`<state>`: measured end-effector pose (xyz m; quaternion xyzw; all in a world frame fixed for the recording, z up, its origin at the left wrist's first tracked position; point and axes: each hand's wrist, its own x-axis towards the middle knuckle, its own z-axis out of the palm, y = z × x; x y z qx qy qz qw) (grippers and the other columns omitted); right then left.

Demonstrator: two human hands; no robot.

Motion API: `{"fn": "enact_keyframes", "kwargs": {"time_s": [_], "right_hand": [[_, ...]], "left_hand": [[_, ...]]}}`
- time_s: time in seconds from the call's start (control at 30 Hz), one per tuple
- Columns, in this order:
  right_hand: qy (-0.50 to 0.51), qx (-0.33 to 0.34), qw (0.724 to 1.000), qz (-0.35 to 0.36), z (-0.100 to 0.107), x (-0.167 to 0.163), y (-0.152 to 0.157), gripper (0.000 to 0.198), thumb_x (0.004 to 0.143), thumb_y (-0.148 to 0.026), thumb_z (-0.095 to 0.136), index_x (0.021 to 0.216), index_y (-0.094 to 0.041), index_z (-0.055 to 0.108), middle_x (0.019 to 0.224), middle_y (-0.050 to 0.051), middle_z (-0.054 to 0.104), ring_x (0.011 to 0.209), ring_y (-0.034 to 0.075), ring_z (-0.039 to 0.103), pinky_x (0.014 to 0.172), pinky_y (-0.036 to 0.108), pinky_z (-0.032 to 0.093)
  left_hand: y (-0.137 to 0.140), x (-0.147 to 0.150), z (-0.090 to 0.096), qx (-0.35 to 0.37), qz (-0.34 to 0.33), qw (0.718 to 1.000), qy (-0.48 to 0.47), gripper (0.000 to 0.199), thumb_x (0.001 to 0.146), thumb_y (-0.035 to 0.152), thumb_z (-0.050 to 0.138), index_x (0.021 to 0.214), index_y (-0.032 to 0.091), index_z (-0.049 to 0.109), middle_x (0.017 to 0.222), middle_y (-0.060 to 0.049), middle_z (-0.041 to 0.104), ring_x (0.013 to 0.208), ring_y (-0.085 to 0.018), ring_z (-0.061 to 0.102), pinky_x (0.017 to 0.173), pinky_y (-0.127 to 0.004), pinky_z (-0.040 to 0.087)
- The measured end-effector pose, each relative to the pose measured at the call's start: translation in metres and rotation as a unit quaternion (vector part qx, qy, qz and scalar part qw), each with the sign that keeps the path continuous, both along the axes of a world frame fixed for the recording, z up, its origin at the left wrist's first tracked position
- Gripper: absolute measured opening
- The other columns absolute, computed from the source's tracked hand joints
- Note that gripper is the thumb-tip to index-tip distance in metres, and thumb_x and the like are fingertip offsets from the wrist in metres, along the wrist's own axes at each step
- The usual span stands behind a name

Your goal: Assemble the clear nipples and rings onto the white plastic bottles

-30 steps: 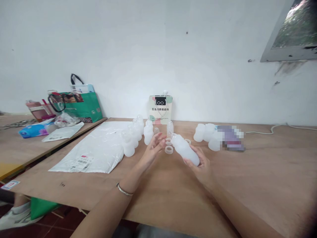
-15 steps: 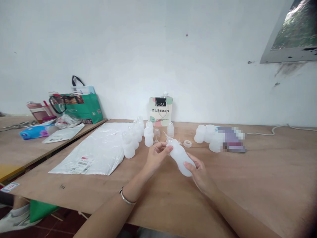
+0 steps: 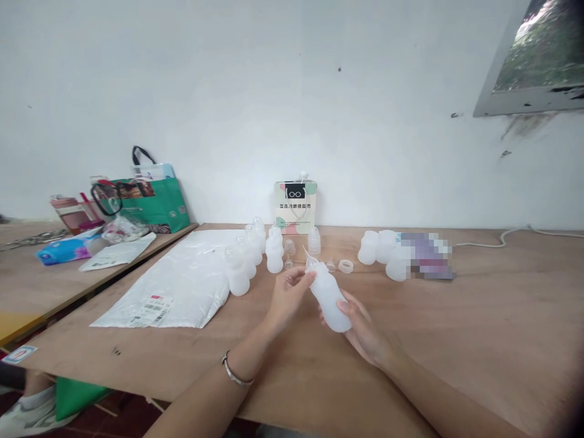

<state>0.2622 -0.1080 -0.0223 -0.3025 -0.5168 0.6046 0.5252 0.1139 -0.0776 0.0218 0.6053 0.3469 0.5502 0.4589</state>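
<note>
A frosted white baby bottle (image 3: pixel 329 299) is held tilted over the table, its top pointing away to the left. My right hand (image 3: pixel 362 325) is wrapped round its lower body. At its neck, the thumb and fingers of my left hand (image 3: pixel 292 292) pinch the clear top piece (image 3: pixel 312 261), from which a thin pointed tip rises. Just beyond lie a clear cap (image 3: pixel 289 247), a stack of translucent rings under a cap (image 3: pixel 314 241), a clear nipple (image 3: pixel 331 266) and a loose ring (image 3: pixel 346 266). Capped bottles (image 3: pixel 239 274) stand in a row to the left, another bottle (image 3: pixel 274 250) beside them.
Several bottles without caps (image 3: pixel 368 248) stand at right beside a blurred purple packet (image 3: pixel 429 255). A white plastic mailer (image 3: pixel 173 280) lies at left. A paper bag (image 3: pixel 295 210) leans on the wall. On the side table sit a green bag (image 3: pixel 159 204) and tissue pack (image 3: pixel 68 248).
The bottle and my right hand have shifted slightly left and down, and the bottle stands a little steeper. My left hand keeps its pinch at the neck. The view has tilted slightly.
</note>
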Motion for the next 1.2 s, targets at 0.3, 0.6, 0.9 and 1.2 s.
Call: {"fn": "enact_keyframes", "kwargs": {"time_s": [0.3, 0.6, 0.9, 1.2], "right_hand": [[-0.083, 0.114, 0.984, -0.111, -0.001, -0.004, 0.007, 0.048, 0.074, -0.038, 0.060, 0.119, -0.028, 0.044, 0.123, 0.007, 0.054, 0.117, 0.020, 0.047, 0.095, 0.041, 0.040], [-0.134, 0.099, 0.941, -0.296, -0.019, 0.017, 0.039, 0.032, 0.074, -0.042, 0.057, 0.096, -0.020, 0.052, 0.097, 0.007, 0.061, 0.095, 0.020, 0.058, 0.085, 0.039, 0.045], [-0.273, 0.127, 0.913, -0.277, -0.027, 0.019, 0.044, 0.025, 0.076, -0.035, 0.052, 0.097, -0.021, 0.054, 0.101, 0.006, 0.059, 0.094, 0.022, 0.057, 0.081, 0.040, 0.046], [-0.483, 0.333, 0.777, -0.227, -0.028, -0.005, 0.071, 0.028, 0.078, -0.021, 0.050, 0.106, -0.024, 0.056, 0.114, 0.011, 0.052, 0.107, 0.027, 0.047, 0.090, 0.046, 0.038]], "left_hand": [[0.004, -0.038, 0.023, 0.071, 0.071, 0.987, 0.122, 0.034, 0.071, 0.038, 0.062, 0.099, 0.017, 0.058, 0.099, -0.007, 0.063, 0.088, -0.020, 0.060, 0.078, -0.032, 0.048], [0.050, -0.082, -0.011, 0.104, 0.310, 0.864, 0.383, 0.057, 0.071, 0.046, 0.058, 0.118, 0.018, 0.042, 0.098, -0.012, 0.061, 0.091, -0.027, 0.058, 0.072, -0.038, 0.048], [0.042, -0.069, -0.019, 0.224, 0.370, 0.829, 0.355, 0.071, 0.071, 0.051, 0.057, 0.126, 0.013, 0.032, 0.121, -0.021, 0.046, 0.115, -0.033, 0.042, 0.091, -0.047, 0.035], [0.022, -0.017, -0.029, 0.268, 0.136, 0.717, 0.629, 0.027, 0.084, 0.013, 0.033, 0.089, 0.015, 0.059, 0.081, -0.013, 0.060, 0.079, -0.023, 0.056, 0.069, -0.033, 0.043]]}}
